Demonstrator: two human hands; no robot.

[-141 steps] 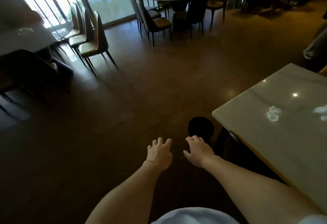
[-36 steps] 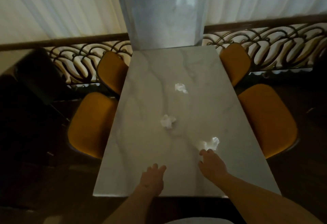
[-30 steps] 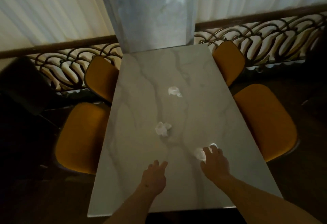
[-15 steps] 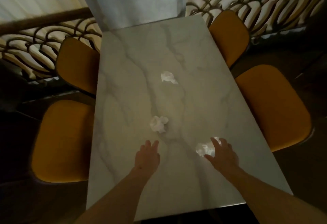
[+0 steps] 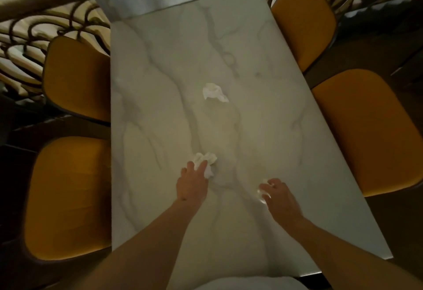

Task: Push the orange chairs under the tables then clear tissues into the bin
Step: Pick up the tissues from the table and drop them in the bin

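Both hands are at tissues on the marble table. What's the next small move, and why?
Probably close the left hand on the middle tissue: its fingers only rest on it, while the right hand already grips the near tissue. The far tissue comes after.

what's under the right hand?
A crumpled tissue, only its white edge showing past the fingers of the right hand on the table. The rest is covered.

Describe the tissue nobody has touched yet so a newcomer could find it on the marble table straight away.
Start from the white marble table flanked by orange chairs. Along its middle lie crumpled white tissues; the untouched tissue is the farthest one, toward the pillar end. Unlike the middle tissue under the left hand and the near tissue gripped by the right hand, no fingers reach it.
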